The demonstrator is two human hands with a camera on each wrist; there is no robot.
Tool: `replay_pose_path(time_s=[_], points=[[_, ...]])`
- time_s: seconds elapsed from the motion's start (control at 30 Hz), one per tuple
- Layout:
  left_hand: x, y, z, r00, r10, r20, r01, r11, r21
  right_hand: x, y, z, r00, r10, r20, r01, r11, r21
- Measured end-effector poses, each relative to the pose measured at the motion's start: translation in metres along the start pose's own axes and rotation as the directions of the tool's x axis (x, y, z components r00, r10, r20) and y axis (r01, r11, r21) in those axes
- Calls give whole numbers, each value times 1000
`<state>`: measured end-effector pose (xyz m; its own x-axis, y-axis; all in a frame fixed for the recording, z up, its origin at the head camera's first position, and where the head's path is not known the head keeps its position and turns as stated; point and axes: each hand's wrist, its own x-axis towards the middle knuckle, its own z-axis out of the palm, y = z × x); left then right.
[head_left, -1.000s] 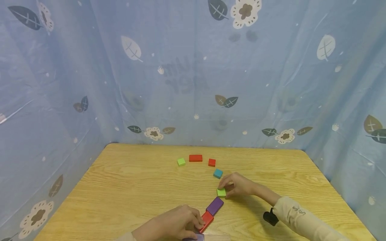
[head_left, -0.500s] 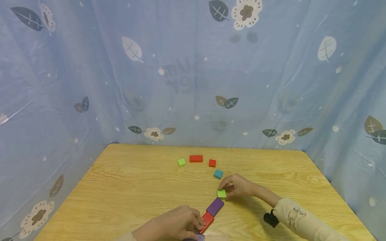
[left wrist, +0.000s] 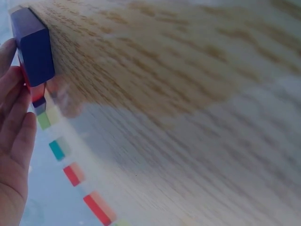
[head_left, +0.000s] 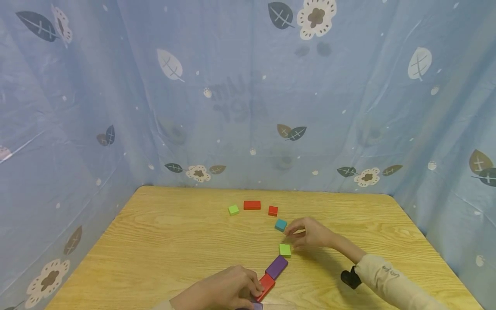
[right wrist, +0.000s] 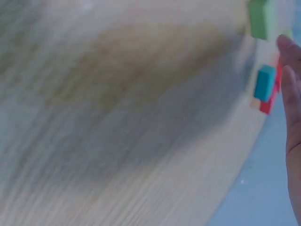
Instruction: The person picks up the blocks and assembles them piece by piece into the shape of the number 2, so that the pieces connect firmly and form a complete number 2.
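A screened-off tabletop space is showing here; whether it is standing in a home or a lab, I cannot tell. Blue sheeting (head_left: 248, 99), printed with leaves and flowers, is filling the upper frame and hanging along both sides. Faint lettering is showing on it near upper centre. A wood-grain table (head_left: 174, 241) is spreading across the lower frame.

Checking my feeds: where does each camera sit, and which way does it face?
Head: worn on the head, facing forward and down at the table and curtain; left hand and right hand show.
Left wrist: worn there, facing past a purple block at more blocks; left hand at its left edge.
Right wrist: worn there, facing across the table; right hand at its right edge.
Shared: both wrist views show the teal block.
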<state>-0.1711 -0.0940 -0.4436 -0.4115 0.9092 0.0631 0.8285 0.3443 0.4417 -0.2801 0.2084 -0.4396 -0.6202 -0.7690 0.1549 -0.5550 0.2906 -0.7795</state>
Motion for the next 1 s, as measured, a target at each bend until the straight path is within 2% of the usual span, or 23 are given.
replay_pose_path(time_s=[0.07, 0.13, 0.23, 0.37, 0.43, 0.53, 0.67, 0.87, 1.0], points=[[-1, 0, -1, 1000, -9, 7, 9, 1000, -16, 3, 2, -5, 998, 19, -52, -13, 994, 105], [-3, 0, -1, 1000, -17, 13, 17, 999, -32, 5, 6, -9, 993, 45, -114, -19, 976, 216], [-3, 1, -2, 999, -28, 21, 29, 998, -55, 8, 12, -17, 971, 101, -219, -21, 940, 340], [-1, 1, -2, 999, -38, 30, 40, 997, -59, 12, 18, -28, 927, 178, -330, -19, 902, 432], [-1, 1, -2, 999, -37, 31, 38, 998, -48, 15, 21, -33, 920, 186, -345, -14, 895, 445], [-1, 0, -2, 999, -36, 29, 37, 999, -37, 19, 26, -38, 929, 185, -321, -14, 883, 468], [-1, 0, -2, 999, -32, 23, 32, 999, -20, 24, 35, -42, 950, 198, -241, -54, 864, 500], [1, 0, -1, 999, -40, 30, 40, 999, -30, 26, 50, -40, 967, 228, -109, -151, 866, 477], [2, 0, -1, 998, -55, 35, 56, 997, -46, 28, 54, -37, 971, 226, -74, -166, 867, 469]])
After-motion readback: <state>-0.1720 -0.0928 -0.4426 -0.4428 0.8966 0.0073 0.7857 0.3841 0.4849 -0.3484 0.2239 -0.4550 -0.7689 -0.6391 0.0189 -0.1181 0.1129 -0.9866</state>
